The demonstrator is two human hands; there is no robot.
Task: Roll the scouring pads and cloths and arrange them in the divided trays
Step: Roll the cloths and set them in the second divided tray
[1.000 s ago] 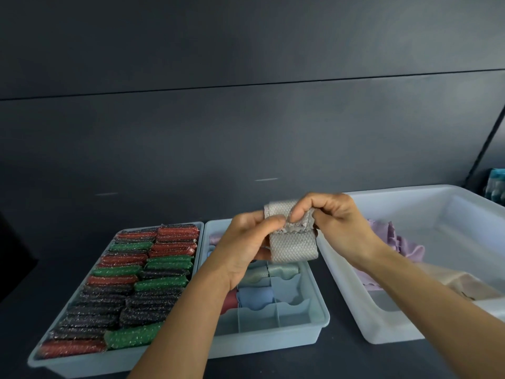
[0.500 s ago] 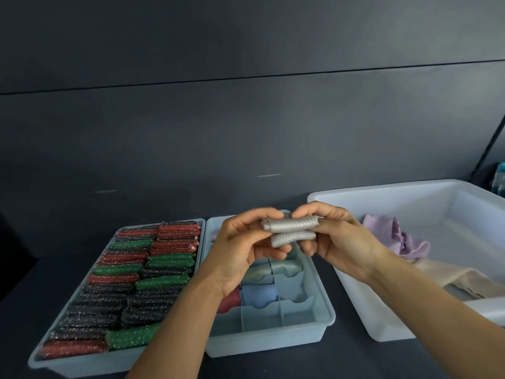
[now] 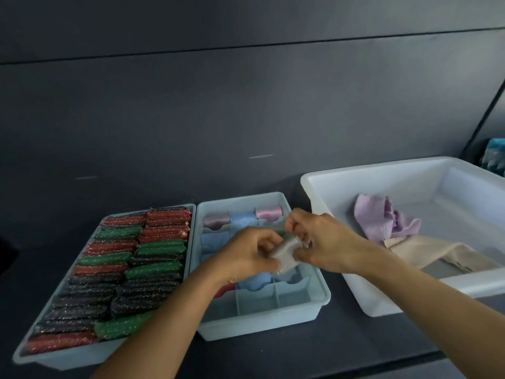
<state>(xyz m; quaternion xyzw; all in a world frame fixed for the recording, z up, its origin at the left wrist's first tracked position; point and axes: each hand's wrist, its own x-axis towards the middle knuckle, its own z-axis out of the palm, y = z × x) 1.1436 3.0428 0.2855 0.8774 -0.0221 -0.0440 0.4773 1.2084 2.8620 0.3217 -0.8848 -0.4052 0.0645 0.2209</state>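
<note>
A rolled grey cloth (image 3: 287,253) is pinched between both hands, low over the right column of the pale blue divided tray (image 3: 317,296). My left hand (image 3: 246,255) grips its left end and my right hand (image 3: 319,242) grips its right end. Rolled pink cloths (image 3: 269,213) and rolled blue cloths (image 3: 254,281) fill several of that tray's compartments. A second tray (image 3: 192,214) on the left is packed with rolled red, green and black scouring pads (image 3: 153,269).
A large white bin (image 3: 355,285) at the right holds a loose lilac cloth (image 3: 382,220) and a beige cloth (image 3: 426,250). A dark wall stands close behind the trays. The dark tabletop (image 3: 300,354) runs along the front.
Both hands have come down with the grey cloth from above the tray to just over its compartments. The cloth, partly flat a second ago, is now a tight roll.
</note>
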